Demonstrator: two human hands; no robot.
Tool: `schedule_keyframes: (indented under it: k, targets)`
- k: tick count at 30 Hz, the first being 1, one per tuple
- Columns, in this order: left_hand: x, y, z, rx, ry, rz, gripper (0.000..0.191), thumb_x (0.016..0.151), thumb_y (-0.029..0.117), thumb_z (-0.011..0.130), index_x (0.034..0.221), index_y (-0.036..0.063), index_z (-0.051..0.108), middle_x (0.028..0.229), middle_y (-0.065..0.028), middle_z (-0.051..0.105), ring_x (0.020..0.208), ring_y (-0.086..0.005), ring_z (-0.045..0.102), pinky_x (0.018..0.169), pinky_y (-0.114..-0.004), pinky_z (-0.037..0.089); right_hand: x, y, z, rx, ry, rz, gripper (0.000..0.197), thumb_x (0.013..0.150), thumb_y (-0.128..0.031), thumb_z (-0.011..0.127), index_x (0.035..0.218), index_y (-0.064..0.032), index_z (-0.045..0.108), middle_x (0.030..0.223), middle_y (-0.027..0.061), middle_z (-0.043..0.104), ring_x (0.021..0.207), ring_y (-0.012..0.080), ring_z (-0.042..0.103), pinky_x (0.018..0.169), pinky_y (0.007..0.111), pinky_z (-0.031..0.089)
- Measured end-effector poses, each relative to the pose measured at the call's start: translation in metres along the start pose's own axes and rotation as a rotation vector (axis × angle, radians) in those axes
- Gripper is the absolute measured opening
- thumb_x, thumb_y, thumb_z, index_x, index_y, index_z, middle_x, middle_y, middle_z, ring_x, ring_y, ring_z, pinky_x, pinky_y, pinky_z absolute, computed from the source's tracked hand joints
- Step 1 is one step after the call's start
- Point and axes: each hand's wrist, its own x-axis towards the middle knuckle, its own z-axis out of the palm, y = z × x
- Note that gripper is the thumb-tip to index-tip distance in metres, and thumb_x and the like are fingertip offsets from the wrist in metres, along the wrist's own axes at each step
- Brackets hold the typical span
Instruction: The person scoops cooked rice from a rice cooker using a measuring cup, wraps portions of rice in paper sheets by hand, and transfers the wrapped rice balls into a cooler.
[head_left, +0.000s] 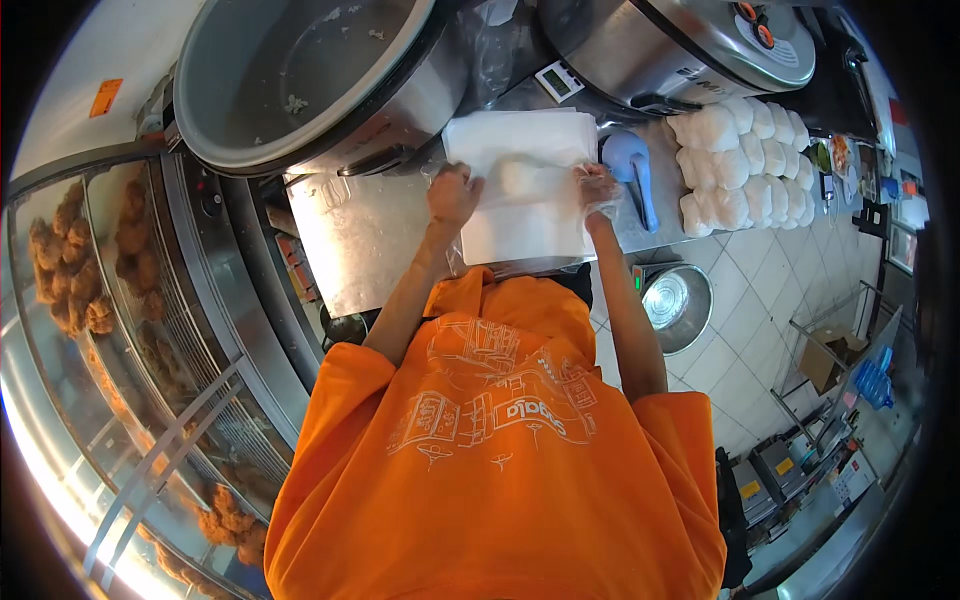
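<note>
A stack of white paper sheets (525, 234) lies on the steel counter in front of me. A pale lump, looking like rice (519, 177), shows blurred through the top paper. My left hand (454, 193) is at the paper's left edge, its curled fingers pinching the sheet. At the opposite edge, my right hand (597, 189) wears a loose clear plastic glove and pinches the sheet there. Just right of it rests a blue rice scoop (631, 169). Several white wrapped portions (724, 166) stand in rows farther along the counter.
A large open rice cooker (315, 146) with stray rice inside stands back left; a lidded cooker (675, 52) is back right. Between them sits a digital timer (559, 81). A metal bowl (679, 307) is at lower right. A glass display case (142, 300) holds fried chicken at left.
</note>
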Motion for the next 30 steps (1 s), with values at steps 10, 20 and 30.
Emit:
schedule_keyframes:
  k: [10, 20, 30]
  targets:
    - [0.065, 0.039, -0.007, 0.257, 0.199, 0.546, 0.012, 0.072, 0.018, 0.077, 0.083, 0.0138, 0.073, 0.116, -0.0057, 0.05, 0.112, -0.0274, 0.045, 0.096, -0.045, 0.037, 0.016, 0.043, 0.029, 1.835, -0.234, 0.125, 0.016, 0.089, -0.019, 0.064, 0.085, -0.0048, 0.057, 0.085, 0.0082, 0.059, 0.083, 0.0214, 0.056, 0.082, 0.037, 0.048]
    - [0.039, 0.074, -0.038, -0.272, -0.207, 0.379, 0.02, 0.069, 0.007, 0.079, 0.084, 0.0054, 0.065, 0.082, -0.0066, 0.065, 0.077, -0.025, 0.064, 0.07, -0.036, 0.051, -0.004, 0.008, -0.009, 0.233, 0.111, -0.139, 0.01, 0.085, -0.012, 0.057, 0.089, -0.0031, 0.061, 0.084, 0.0062, 0.064, 0.084, 0.0192, 0.058, 0.077, 0.034, 0.05]
    - [0.005, 0.056, -0.012, -0.082, -0.186, 0.625, 0.013, 0.078, 0.001, 0.068, 0.09, 0.0026, 0.069, 0.088, -0.0117, 0.067, 0.08, -0.0285, 0.066, 0.074, -0.036, 0.053, -0.043, -0.12, -0.054, 0.015, -0.036, -0.862, 0.01, 0.088, -0.011, 0.055, 0.093, -0.0091, 0.063, 0.098, 0.0128, 0.062, 0.111, 0.026, 0.054, 0.099, 0.043, 0.042]
